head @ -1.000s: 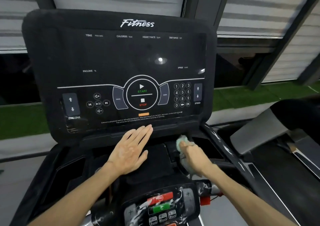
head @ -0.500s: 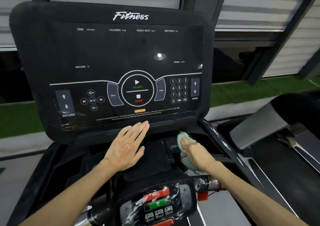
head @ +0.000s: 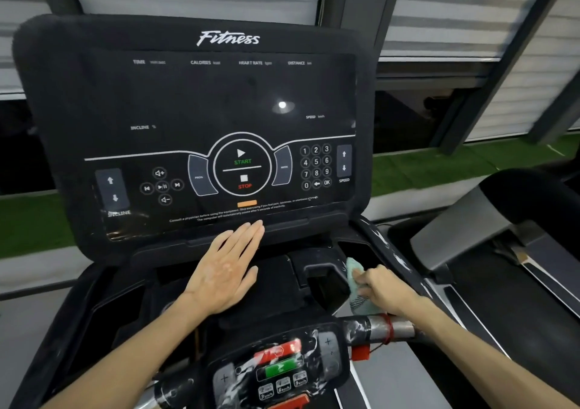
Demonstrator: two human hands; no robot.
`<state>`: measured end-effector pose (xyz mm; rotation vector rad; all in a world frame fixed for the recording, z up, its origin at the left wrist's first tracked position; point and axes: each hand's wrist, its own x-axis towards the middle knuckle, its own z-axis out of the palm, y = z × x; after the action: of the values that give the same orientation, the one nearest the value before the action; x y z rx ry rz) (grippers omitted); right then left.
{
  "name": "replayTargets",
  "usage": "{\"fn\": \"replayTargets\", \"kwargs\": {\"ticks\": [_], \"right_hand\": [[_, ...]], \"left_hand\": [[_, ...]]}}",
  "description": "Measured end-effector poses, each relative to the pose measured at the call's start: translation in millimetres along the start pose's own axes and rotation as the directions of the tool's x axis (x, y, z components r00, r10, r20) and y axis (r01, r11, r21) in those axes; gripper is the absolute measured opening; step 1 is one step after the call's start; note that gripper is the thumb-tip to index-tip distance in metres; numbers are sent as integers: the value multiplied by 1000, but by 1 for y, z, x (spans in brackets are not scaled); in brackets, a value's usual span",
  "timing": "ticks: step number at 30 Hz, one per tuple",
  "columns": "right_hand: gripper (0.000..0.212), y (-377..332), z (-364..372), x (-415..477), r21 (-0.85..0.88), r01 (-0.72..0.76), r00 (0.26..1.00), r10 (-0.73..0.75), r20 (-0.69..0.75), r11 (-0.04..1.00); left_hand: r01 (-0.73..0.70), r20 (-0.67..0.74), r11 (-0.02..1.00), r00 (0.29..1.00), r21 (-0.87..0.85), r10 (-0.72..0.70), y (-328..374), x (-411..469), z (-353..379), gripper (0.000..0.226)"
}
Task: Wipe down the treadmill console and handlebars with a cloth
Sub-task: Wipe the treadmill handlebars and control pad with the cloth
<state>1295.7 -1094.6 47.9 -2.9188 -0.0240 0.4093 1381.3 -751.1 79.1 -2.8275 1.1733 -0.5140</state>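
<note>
The black treadmill console [head: 201, 101] fills the upper middle, its dark screen printed with START, STOP and a number pad. My left hand [head: 227, 267] rests flat on the ledge just below the screen, fingers straight and together. My right hand [head: 381, 289] grips a pale green cloth [head: 356, 286] and holds it against the right side of the console's lower tray, beside a recessed pocket [head: 326, 286]. The plastic-wrapped handlebar [head: 376, 327] crosses right below that hand, carrying a small control pad [head: 279, 368] at its middle.
A second treadmill [head: 489, 239] stands close on the right. Behind the console are window frames with blinds [head: 470, 16] and a strip of green turf [head: 439, 163]. Dark side trays flank the console base at left [head: 103, 314] and right.
My right hand has slid the cloth to the right, from beside the central pocket to the tray's right side. My left hand has stayed flat in the same spot.
</note>
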Motion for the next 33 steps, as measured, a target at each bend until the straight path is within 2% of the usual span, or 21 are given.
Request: {"fn": "replayTargets", "kwargs": {"ticks": [4, 8, 11, 15, 20, 22, 27, 30, 33], "right_hand": [[37, 22, 2, -17, 153, 63, 997, -55, -51, 986], [33, 39, -6, -20, 123, -32, 999, 30, 19, 992], [37, 21, -3, -8, 115, 24, 999, -28, 35, 993], [50, 7, 6, -5, 166, 110, 994, -108, -21, 980], [43, 50, -1, -20, 157, 46, 997, -55, 58, 987], [44, 56, 1, -22, 124, 34, 998, -40, 40, 992], [55, 15, 13, 1, 174, 270, 963, -270, -27, 947], [63, 29, 16, 6, 248, 279, 959, -284, -17, 928], [76, 66, 16, -7, 300, 279, 956, -293, 2, 912]], "left_hand": [[-65, -8, 998, 998, 2, 65, 3, 8, -2, 66], [-218, 1, 976, 976, 21, 218, 16, 36, -10, 64], [-291, 7, 956, 957, 41, 291, 30, 58, -12, 65], [-350, 14, 936, 937, 33, 350, 48, 84, -7, 66], [-369, 5, 929, 929, 38, 369, 59, 97, 5, 65], [-384, -24, 922, 922, 55, 386, 59, 103, 7, 64], [-491, 8, 857, 868, 156, 496, 54, 131, 0, 64], [-536, 20, 817, 838, 211, 545, 53, 145, 2, 62], [-505, 10, 824, 854, 257, 520, 55, 145, 6, 62]]}}
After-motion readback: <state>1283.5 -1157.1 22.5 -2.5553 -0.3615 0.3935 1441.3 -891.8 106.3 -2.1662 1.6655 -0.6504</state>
